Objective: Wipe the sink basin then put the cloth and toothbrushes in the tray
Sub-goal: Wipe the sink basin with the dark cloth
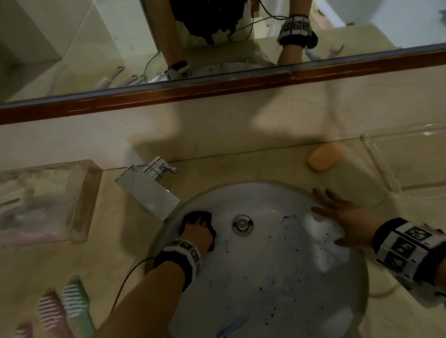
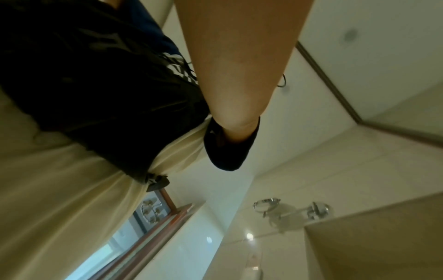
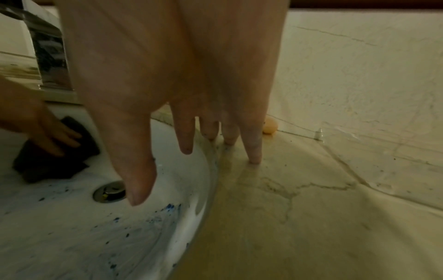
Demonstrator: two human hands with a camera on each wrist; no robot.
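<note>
Head cam: the left hand (image 1: pixel 198 231) was pressing the dark cloth (image 1: pixel 196 216) flat-fingered against the far-left wall of the basin (image 1: pixel 274 282), right under the faucet (image 1: pixel 150 190), while the right hand (image 1: pixel 346 218) lay spread and relaxed on the right rim; three toothbrushes (image 1: pixel 59 311) sat on the counter near left, a clear tray (image 1: pixel 86 199) far left. Left wrist cam only caught forearm and clothes. Right wrist cam had the fingers (image 3: pixel 254 149) straight, tips on the counter (image 3: pixel 311 208), blue specks around the drain (image 3: pixel 109 191).
</note>
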